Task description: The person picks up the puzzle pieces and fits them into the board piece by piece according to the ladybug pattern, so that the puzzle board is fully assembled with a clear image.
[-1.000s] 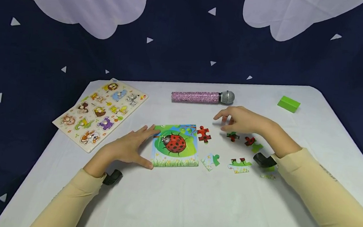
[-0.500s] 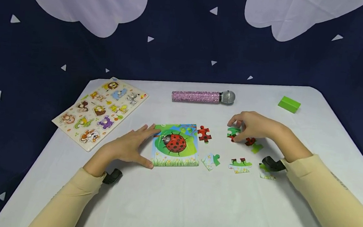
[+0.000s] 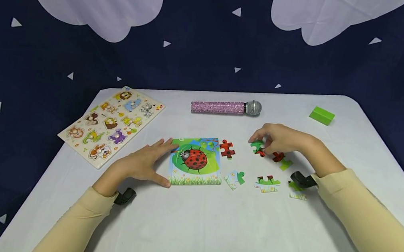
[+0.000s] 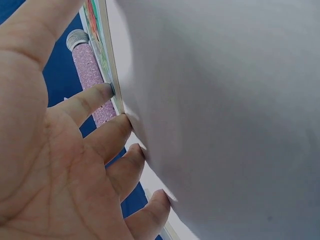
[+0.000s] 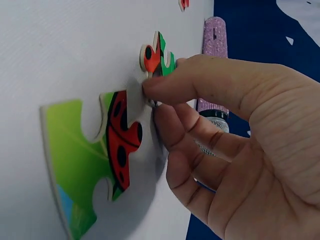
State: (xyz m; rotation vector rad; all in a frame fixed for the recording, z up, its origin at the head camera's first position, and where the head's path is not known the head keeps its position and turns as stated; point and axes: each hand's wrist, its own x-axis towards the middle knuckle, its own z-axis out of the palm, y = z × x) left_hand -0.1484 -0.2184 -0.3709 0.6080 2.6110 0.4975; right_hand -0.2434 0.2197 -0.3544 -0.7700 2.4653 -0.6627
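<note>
My left hand [image 3: 144, 162] lies spread at the left side of the ladybug puzzle board [image 3: 196, 159]. Its index fingertip and thumb touch the board's edge; in the left wrist view the other fingertips [image 4: 132, 152] rest on the tabletop. My right hand [image 3: 280, 139] pinches a green and red puzzle piece [image 5: 155, 56] between thumb and fingers, low over the table. Its fingers hide part of that piece. Just beside it lies a green and red puzzle piece [image 5: 112, 145]. A red spotted puzzle piece [image 3: 227, 149] sits right of the board.
Closer to me lie a pale blue puzzle piece [image 3: 234, 179], a grass-patterned puzzle piece [image 3: 267, 183] and a corner puzzle piece [image 3: 297, 193]. A pink glitter microphone [image 3: 221, 107] lies at the back. An animal puzzle board [image 3: 112, 124] is at left, a green block [image 3: 321, 116] at right.
My right hand has come down onto the green and red puzzle piece, pinched it, and shifted it slightly left while turning it. The left hand stays in place.
</note>
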